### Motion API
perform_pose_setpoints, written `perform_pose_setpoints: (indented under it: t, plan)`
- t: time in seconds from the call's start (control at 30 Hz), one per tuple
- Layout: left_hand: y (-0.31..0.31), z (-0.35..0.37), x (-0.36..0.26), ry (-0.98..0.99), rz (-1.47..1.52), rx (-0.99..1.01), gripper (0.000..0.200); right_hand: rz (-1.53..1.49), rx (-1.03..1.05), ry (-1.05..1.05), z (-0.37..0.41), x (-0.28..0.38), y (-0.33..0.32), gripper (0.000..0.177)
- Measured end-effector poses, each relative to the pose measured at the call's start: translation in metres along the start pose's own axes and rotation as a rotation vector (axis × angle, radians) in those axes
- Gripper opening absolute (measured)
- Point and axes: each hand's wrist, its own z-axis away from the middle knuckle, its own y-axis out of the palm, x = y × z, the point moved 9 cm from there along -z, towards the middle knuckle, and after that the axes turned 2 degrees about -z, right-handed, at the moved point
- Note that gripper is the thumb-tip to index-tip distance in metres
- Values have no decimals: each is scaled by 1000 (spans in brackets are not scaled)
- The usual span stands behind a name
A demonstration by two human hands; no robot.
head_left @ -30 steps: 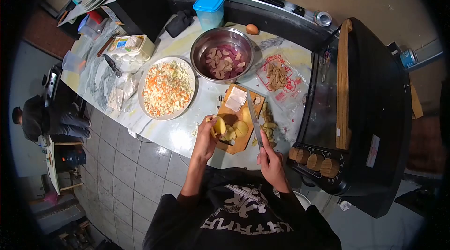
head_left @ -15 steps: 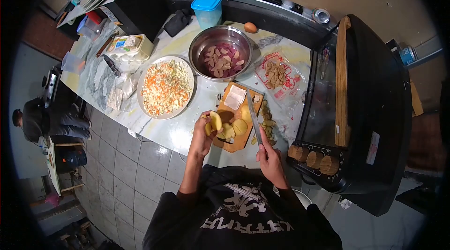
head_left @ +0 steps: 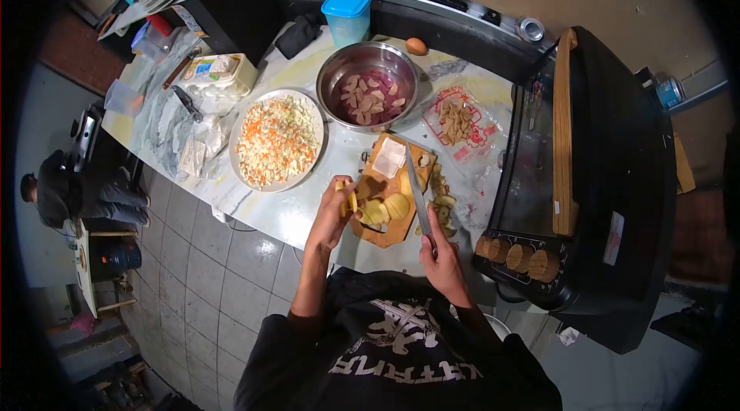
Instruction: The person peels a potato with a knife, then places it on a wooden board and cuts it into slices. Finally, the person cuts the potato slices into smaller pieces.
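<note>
My left hand point(head_left: 330, 218) is closed round pale yellow potato pieces point(head_left: 348, 198), held just past the left edge of a wooden cutting board point(head_left: 383, 239). Gripped by its handle in my right hand point(head_left: 442, 263) is a long knife point(head_left: 418, 186), its blade pointing away from me over the board's right side. Cut potato slices point(head_left: 396, 206) lie on the board's near half. A white and pinkish flat piece point(head_left: 388, 157) rests at its far end. Peelings point(head_left: 443, 201) are heaped along the right side.
Beyond the board stands a steel bowl point(head_left: 324, 95) with sliced pieces inside. A plate point(head_left: 236, 162) of chopped vegetables is at left, a plastic bag point(head_left: 487, 127) with brown pieces at right. A black oven point(head_left: 624, 180) borders the right. Another person point(head_left: 85, 191) stands far left.
My left hand has turned slightly, so the potato pieces in it now show edge-on. The right hand still holds the knife, almost unmoved. The view has shifted a little.
</note>
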Motion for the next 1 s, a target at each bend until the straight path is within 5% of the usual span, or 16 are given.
perform_pose_setpoints:
  t: [0.2,0.5,1.0]
  plan:
    - [0,-9,-4,156,-256,-47,14,3,10,14,0,-9,6,59]
    - [29,28,-33,725,-905,-71,28,-26,-14,16,2,-23,12,50]
    - [43,30,5,680,-1302,-25,53,64,38,66,4,-26,16,42]
